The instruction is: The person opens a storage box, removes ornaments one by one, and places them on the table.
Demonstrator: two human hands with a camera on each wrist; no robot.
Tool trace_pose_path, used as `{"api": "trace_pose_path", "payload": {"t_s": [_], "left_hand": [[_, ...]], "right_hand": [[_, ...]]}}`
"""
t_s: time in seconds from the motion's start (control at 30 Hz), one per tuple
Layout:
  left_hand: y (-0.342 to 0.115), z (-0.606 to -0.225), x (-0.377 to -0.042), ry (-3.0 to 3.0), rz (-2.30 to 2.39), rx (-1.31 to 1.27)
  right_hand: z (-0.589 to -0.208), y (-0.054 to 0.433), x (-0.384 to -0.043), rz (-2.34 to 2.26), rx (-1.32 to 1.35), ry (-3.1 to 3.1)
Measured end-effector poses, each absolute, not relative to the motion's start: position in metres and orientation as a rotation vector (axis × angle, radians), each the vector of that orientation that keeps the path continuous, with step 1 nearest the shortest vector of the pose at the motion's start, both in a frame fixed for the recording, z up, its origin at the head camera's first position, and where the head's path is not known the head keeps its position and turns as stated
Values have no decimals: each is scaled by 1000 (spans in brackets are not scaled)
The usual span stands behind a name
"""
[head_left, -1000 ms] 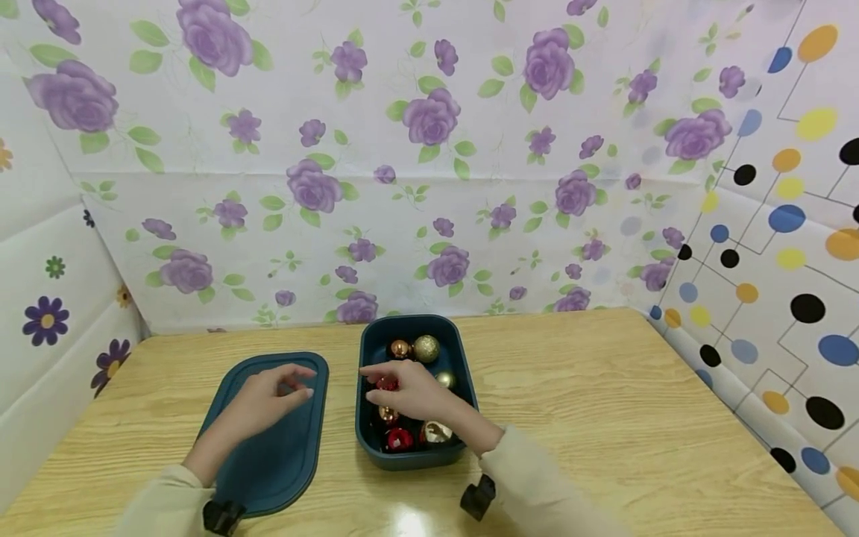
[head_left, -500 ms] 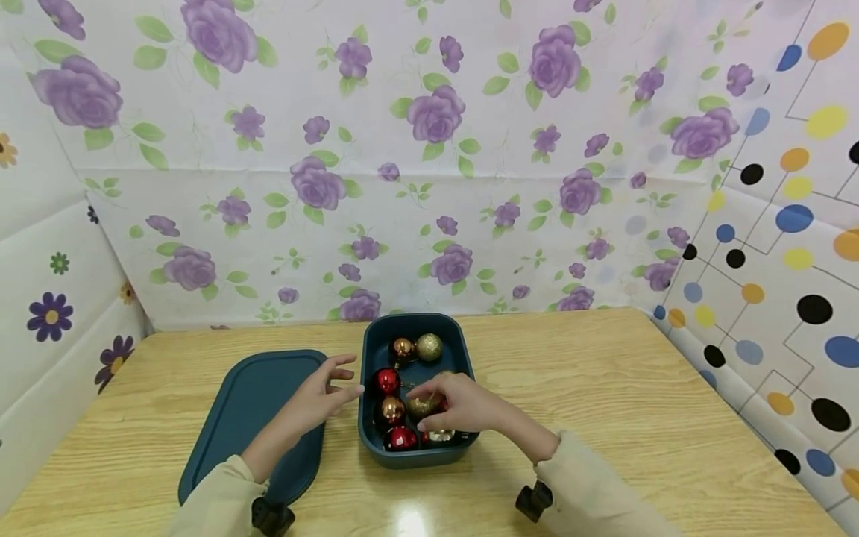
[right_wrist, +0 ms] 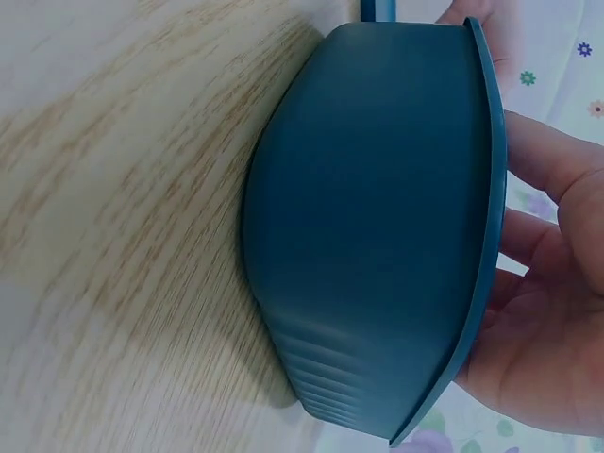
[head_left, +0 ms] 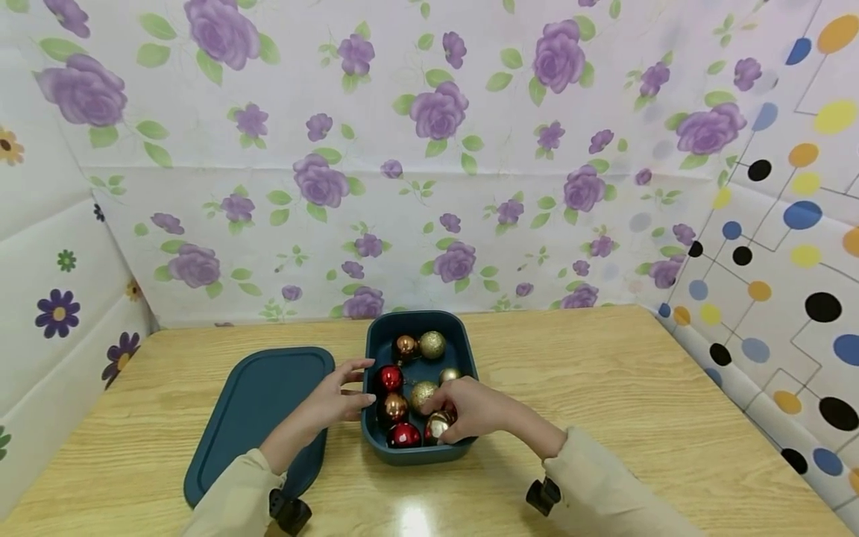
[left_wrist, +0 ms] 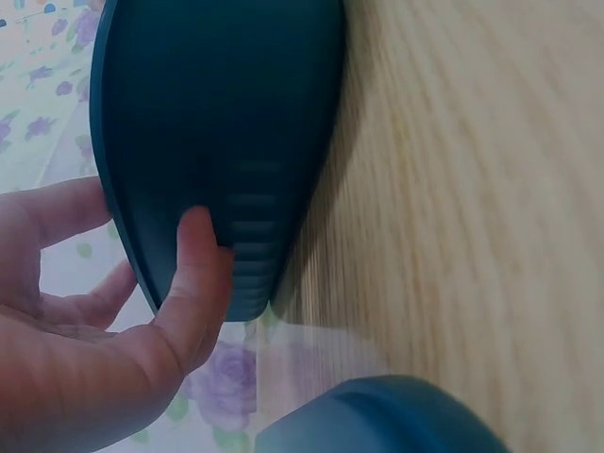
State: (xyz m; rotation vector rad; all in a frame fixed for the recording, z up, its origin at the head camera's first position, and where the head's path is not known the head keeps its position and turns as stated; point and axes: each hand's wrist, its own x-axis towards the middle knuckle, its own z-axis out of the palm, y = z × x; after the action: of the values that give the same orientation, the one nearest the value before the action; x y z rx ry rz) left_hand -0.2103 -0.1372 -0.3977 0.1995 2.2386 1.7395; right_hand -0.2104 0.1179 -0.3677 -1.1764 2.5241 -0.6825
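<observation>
Our left hand spreads loosely at the left wall of the box; whether our right hand grips the gold bauble inside, near right, we cannot tell; its glossiness could cause slipping.

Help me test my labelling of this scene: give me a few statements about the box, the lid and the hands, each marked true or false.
1. The lid lies on the table, to the left of the box. True.
2. The left hand rests on the lid. False: it is at the box's left rim.
3. The right hand reaches into the box. True.
4. Every ball in the box is red. False: copper balls and gold balls lie there too.
5. A glittery gold ball lies towards the box's far end. True.
</observation>
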Motion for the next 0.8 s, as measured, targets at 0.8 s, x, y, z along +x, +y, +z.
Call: {"api": "trace_pose_path", "payload": {"t_s": [0.8], "left_hand": [[-133,-396,-207,2225,1789,133]], "right_hand": [[-352,146,-227,-1145,-1001,2629]]}}
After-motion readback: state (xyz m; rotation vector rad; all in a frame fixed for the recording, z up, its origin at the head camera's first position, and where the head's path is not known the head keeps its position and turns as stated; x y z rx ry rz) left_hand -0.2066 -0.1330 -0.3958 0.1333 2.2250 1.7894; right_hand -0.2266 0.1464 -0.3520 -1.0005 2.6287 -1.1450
